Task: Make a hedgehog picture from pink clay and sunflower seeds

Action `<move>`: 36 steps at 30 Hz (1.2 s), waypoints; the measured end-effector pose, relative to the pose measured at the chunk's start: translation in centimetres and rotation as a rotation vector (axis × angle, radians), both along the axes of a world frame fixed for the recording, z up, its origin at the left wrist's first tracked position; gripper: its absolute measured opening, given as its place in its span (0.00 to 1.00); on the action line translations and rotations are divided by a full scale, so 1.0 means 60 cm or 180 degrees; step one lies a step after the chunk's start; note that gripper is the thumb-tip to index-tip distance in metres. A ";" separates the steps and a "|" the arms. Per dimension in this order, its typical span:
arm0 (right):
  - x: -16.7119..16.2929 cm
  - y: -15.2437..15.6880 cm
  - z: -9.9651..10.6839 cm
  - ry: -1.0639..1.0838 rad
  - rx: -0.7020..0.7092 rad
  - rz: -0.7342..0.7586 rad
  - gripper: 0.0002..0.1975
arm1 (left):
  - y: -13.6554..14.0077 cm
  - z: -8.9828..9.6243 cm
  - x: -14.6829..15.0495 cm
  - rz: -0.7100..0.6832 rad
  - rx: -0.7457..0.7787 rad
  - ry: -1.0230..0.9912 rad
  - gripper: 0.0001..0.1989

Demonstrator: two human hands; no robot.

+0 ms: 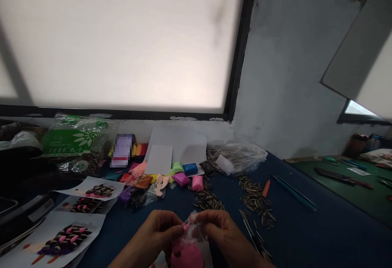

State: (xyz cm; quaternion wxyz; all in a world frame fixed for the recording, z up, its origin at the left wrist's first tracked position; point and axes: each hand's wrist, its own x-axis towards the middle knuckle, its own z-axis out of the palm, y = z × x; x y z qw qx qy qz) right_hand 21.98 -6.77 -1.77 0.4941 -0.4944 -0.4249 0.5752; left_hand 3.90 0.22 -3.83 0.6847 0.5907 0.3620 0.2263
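Both hands meet low in the view, working at a clear wrapper [194,219]. The left hand [161,231] is closed to a pinch, thumb against finger, with a pink bit [185,227] at its tips; whether that bit is bare or under film, I cannot tell. The right hand [222,233] has thumb and fingers drawn together on the film, its other fingers curled. Just below, at 6 o'clock, lies a bigger pink lump [188,255], probably soft clay and partly cut off by the lower edge.

Taking the hands as the clock's centre, with 12 towards the wall, printed sheets [61,239] lie from 9 to 10 o'clock, showing a seed-covered figure dotted with pink. A green-and-clear bag [67,139] is farther out at 10, a phone [122,149] between 10 and 11. Coloured packets run from about 10, with a purple one [125,196], to 12, with a pink one [197,183]. Striped seeds [208,200] lie loose at 1; more seeds [254,196] and an orange stick [266,188] are at 2, blue tweezers [294,194] just past them. A slim metal tool [248,229] rests at 3.

The step in hand looks like parting a small piece of pink from its wrapper. That seems to call for the right hand to keep the film taut while the left draws the bit clear without smearing it.
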 end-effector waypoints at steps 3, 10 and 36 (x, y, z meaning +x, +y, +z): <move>-0.001 0.001 -0.003 0.0057 -0.0239 -0.0103 0.13 | -0.002 0.004 0.000 0.0074 0.0031 0.0060 0.26; 0.010 0.012 -0.024 0.0168 -0.0146 0.0139 0.09 | 0.004 -0.006 -0.002 0.0115 0.0028 0.0127 0.27; 0.005 0.012 -0.030 0.0015 0.0454 0.0393 0.08 | -0.001 0.004 0.000 0.0116 -0.0030 0.0165 0.23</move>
